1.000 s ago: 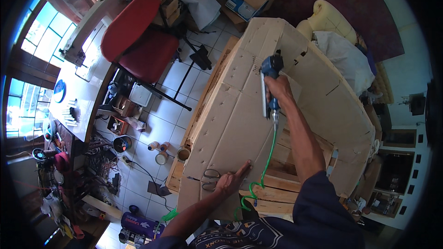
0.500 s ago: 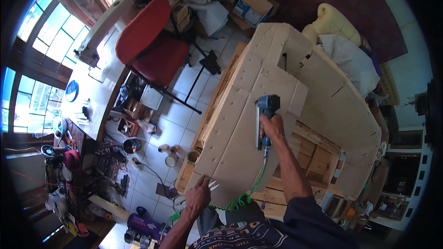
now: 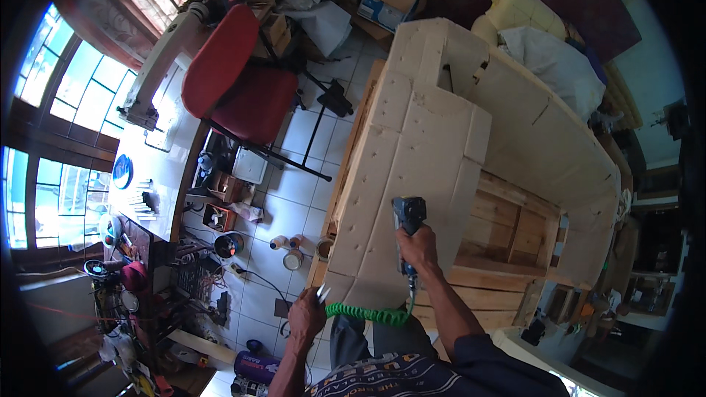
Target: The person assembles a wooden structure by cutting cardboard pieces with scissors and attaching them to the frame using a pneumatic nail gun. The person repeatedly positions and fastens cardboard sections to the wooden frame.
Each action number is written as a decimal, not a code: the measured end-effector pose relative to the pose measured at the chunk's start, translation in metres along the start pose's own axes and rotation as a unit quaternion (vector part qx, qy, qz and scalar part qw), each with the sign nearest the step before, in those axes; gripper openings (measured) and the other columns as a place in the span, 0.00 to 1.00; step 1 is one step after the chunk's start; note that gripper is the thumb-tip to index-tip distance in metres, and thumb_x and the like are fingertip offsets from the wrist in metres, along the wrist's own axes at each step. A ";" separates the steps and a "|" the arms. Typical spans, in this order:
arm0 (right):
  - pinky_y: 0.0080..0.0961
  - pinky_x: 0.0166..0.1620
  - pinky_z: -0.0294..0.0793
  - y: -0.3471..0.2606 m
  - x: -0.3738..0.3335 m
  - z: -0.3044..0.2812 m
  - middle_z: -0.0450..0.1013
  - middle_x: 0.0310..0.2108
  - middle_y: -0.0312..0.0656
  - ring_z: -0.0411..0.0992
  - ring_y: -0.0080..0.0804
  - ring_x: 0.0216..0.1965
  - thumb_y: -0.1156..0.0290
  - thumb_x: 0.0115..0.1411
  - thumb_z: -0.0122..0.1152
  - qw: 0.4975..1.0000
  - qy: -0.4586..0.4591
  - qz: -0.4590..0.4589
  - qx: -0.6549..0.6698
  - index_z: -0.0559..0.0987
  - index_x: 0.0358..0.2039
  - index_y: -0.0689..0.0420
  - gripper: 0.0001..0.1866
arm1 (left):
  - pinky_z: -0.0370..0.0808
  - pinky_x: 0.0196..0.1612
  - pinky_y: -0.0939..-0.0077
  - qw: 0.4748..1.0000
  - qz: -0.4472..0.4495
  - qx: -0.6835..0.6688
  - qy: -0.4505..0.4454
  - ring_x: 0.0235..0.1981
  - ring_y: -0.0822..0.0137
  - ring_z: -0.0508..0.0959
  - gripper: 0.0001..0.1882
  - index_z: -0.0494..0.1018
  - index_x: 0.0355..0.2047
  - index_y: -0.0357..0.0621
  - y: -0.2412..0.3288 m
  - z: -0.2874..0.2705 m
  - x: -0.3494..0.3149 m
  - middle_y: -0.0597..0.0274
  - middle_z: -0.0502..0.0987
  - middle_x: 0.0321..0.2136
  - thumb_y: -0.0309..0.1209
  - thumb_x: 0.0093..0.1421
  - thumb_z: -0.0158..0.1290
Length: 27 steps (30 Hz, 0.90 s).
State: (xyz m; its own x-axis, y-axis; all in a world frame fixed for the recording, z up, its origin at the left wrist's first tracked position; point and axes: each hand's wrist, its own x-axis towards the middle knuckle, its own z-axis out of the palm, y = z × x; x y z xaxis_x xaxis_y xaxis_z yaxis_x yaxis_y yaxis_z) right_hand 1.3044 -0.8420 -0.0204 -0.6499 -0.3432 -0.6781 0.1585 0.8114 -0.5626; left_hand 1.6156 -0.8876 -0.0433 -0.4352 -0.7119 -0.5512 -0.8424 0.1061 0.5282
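My right hand (image 3: 418, 248) is wrapped round the grip of a dark blue pneumatic staple gun (image 3: 409, 209), above a cardboard panel (image 3: 368, 206). The panel covers the side of a wooden sofa frame (image 3: 507, 213) and has rows of small dents. A green coiled air hose (image 3: 368, 314) runs from the tool's lower end across my lap towards my left hand. Closed fingers of my left hand (image 3: 307, 315) hold scissors (image 3: 323, 294), their two pale blade tips poking out beside the panel's near left corner. The scissors' handles are mostly hidden by the hand.
A red chair (image 3: 243, 77) stands left of the frame, beside a white sewing table (image 3: 165, 162). Cans and jars (image 3: 293, 259) sit on the tiled floor near the frame. A purple compressor (image 3: 256, 365) lies at lower left. A cardboard box (image 3: 388, 0) is beyond.
The staple gun and my right hand have come nearer to me, down the panel. The hose coils now stretch level between my hands. The view has shifted slightly.
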 end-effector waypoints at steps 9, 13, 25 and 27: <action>0.50 0.41 0.80 0.046 -0.045 0.028 0.80 0.31 0.59 0.80 0.63 0.38 0.60 0.59 0.61 0.992 0.036 -0.102 -0.060 0.78 0.47 0.61 0.20 | 0.78 0.42 0.46 0.998 0.039 0.035 -0.026 0.40 0.38 0.81 0.12 0.78 0.43 0.43 0.000 0.002 0.005 0.46 0.81 0.39 0.32 0.60 0.57; 0.52 0.40 0.80 0.066 -0.062 0.038 0.80 0.29 0.60 0.79 0.64 0.36 0.60 0.60 0.62 0.988 0.045 -0.135 -0.052 0.76 0.49 0.59 0.21 | 0.77 0.40 0.47 0.998 0.059 0.038 -0.005 0.37 0.38 0.80 0.09 0.76 0.37 0.38 0.023 0.004 0.003 0.43 0.80 0.34 0.30 0.59 0.57; 0.41 0.40 0.82 0.240 -0.132 0.000 0.82 0.32 0.50 0.84 0.45 0.35 0.66 0.56 0.69 0.970 0.109 -0.191 0.103 0.80 0.46 0.60 0.19 | 0.74 0.32 0.52 0.986 0.148 0.058 0.053 0.29 0.42 0.80 0.09 0.78 0.42 0.39 0.063 0.034 -0.020 0.44 0.79 0.30 0.32 0.67 0.55; 0.36 0.38 0.81 0.312 -0.142 -0.002 0.82 0.30 0.48 0.83 0.41 0.32 0.65 0.56 0.71 0.959 0.197 -0.087 0.184 0.82 0.38 0.63 0.15 | 0.74 0.33 0.50 0.988 0.106 0.109 0.035 0.30 0.41 0.80 0.11 0.77 0.44 0.38 0.068 0.038 -0.016 0.43 0.79 0.30 0.32 0.67 0.56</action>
State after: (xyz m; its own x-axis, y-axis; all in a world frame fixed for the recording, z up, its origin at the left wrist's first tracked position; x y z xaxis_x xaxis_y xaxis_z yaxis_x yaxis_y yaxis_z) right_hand 1.4445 -0.5394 -0.0983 -0.9093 -0.1946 -0.3679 0.2259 0.5116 -0.8290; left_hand 1.5537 -0.8426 -0.0233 -0.5933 -0.7023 -0.3934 -0.7860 0.4001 0.4712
